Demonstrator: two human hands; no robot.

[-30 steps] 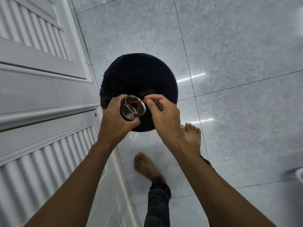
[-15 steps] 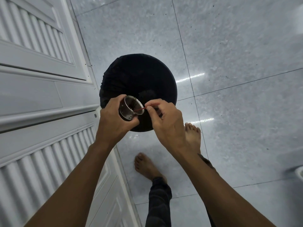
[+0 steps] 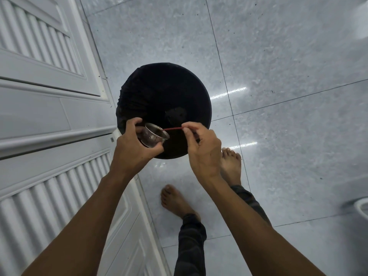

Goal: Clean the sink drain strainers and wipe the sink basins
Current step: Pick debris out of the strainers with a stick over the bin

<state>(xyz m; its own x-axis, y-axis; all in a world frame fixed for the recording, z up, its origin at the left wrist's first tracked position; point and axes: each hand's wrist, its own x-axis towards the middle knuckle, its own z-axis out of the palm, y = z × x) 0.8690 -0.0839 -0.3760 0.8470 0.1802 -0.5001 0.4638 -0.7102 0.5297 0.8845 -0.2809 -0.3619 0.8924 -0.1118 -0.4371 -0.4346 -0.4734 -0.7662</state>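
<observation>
My left hand (image 3: pixel 133 148) grips a small perforated metal sink strainer (image 3: pixel 153 136), tilted with its mouth toward the right, over the near edge of a round bin lined with a black bag (image 3: pixel 159 96). My right hand (image 3: pixel 203 148) pinches a thin red stick (image 3: pixel 172 128) between thumb and fingers. The stick's far tip reaches the strainer's rim. A dark lump of debris (image 3: pixel 176 114) lies inside the bin. No sink is in view.
White louvred cabinet doors (image 3: pixel 45 108) fill the left side, close to the bin. Glossy grey floor tiles (image 3: pixel 278 76) spread to the right. My bare feet (image 3: pixel 175 200) stand just below the bin. A white object's edge (image 3: pixel 361 208) shows at the far right.
The stick, which was poking inside the strainer, has been drawn out to the right so only its tip meets the rim. The strainer has tilted more toward the bin.
</observation>
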